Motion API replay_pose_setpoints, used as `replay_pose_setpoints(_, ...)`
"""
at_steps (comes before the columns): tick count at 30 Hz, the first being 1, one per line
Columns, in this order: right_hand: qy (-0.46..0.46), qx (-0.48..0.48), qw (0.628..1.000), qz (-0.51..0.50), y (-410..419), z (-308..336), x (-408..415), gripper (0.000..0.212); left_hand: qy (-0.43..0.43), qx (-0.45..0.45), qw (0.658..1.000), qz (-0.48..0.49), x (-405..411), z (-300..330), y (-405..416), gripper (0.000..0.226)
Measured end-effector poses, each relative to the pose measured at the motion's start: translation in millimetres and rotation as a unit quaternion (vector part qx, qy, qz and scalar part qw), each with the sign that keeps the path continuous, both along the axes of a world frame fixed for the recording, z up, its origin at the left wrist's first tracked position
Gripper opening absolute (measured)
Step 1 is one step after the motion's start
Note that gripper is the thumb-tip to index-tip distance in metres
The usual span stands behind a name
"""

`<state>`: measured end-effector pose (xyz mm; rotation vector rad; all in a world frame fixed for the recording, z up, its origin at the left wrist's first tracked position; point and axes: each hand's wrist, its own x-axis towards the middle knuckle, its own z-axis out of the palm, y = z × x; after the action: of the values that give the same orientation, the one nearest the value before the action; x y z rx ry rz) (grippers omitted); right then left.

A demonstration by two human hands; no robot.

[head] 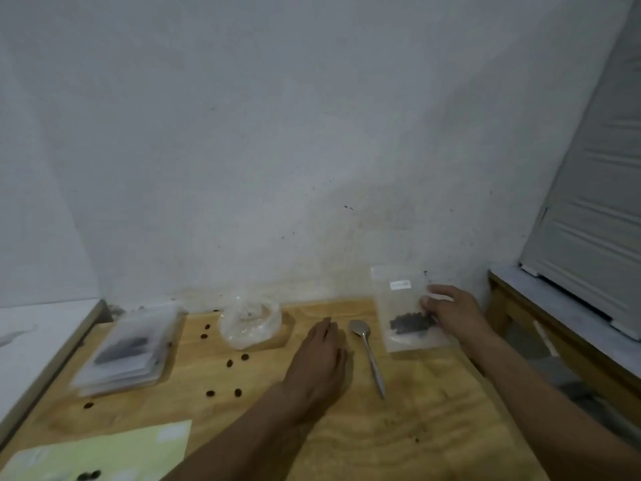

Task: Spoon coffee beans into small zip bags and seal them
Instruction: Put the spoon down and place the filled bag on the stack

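Two hands are working over the wooden table (433,428). My right hand (454,314) is pinching the right edge of a small zip bag (404,328), thumb and fingers curled on the plastic, while the bag is lying flat near the table's far right corner with a dark clump of coffee beans (409,323) inside. My left hand (321,359) is resting palm down with fingers straight, holding nothing, just left of the spoon (367,352), which is lying between my hands. A white label (400,285) is showing near the bag's top; its writing is too blurred to read. Bare wood is stretching toward me below the spoon. Loose beans (229,363) are scattering left of my left hand, near a crumpled clear bag (250,324) and a stack of bags (126,352) by the left edge. A pale green sheet (104,453) is covering the near left corner.
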<state>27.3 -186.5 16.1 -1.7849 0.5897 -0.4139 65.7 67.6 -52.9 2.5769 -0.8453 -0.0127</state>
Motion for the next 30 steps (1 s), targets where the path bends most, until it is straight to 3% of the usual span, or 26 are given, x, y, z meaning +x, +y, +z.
replay_pose_setpoints(2,0.044,-0.016,0.999,-0.013,-19,-24,1,0.032,-0.015,0.079,0.997,0.001,0,-16,-4,0.064)
replay_pose_setpoints(4,0.094,-0.057,0.994,-0.021,-29,-47,4,0.040,0.008,0.099,0.995,0.006,1,-20,-6,0.068)
replay_pose_setpoints(7,0.134,-0.203,0.969,-0.028,-27,-70,8,0.050,0.020,0.112,0.994,-0.001,3,-20,-8,0.070)
replay_pose_setpoints(10,0.102,-0.352,0.930,-0.032,-13,-81,4,0.054,0.024,0.120,0.992,-0.003,5,-24,-6,0.071)
replay_pose_setpoints(13,0.066,-0.404,0.912,0.026,-7,-84,-1,0.065,0.021,0.126,0.992,-0.005,9,-26,-6,0.072)
replay_pose_setpoints(16,0.102,-0.462,0.873,0.118,-9,-86,2,0.074,0.023,0.127,0.992,-0.007,9,-25,-7,0.072)
replay_pose_setpoints(22,0.195,-0.469,0.842,0.181,-8,-89,9,0.060,0.027,0.133,0.991,-0.006,5,-22,-8,0.071)
replay_pose_setpoints(30,0.215,-0.452,0.839,0.212,-8,-82,15,0.059,0.027,0.141,0.990,-0.012,5,-21,-8,0.071)
